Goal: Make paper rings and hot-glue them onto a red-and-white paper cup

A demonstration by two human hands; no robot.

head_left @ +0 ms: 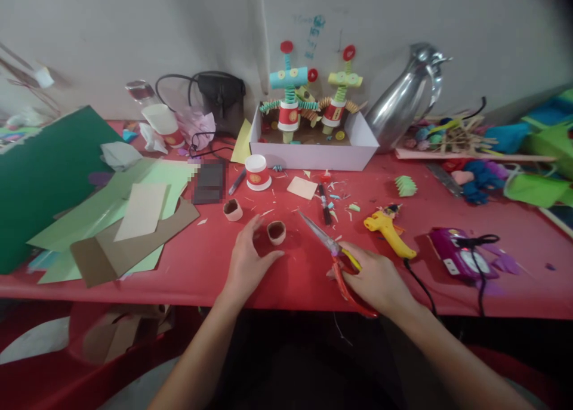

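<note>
My left hand (248, 258) is open beside a short cardboard tube piece (277, 238), thumb and fingers apart on its left side. A second tube piece (233, 215) stands a little farther left. In my right hand (378, 279) is a pair of scissors (329, 243) with red and yellow handles, blades pointing away and to the left. Whether the blades are fully closed is hard to make out. Beyond the tube pieces stands a red and white paper cup (258, 174), upside down. A dark marker (324, 205) lies past the scissors, among paper scraps.
A white box (313, 158) holds paper-cup figures at the back. Right of my right hand lie a yellow glue gun (391, 234) and a purple corded box (461, 258). A steel jug (403, 99) leans against the wall. Card sheets (143, 210) and a green board (58, 177) occupy the left.
</note>
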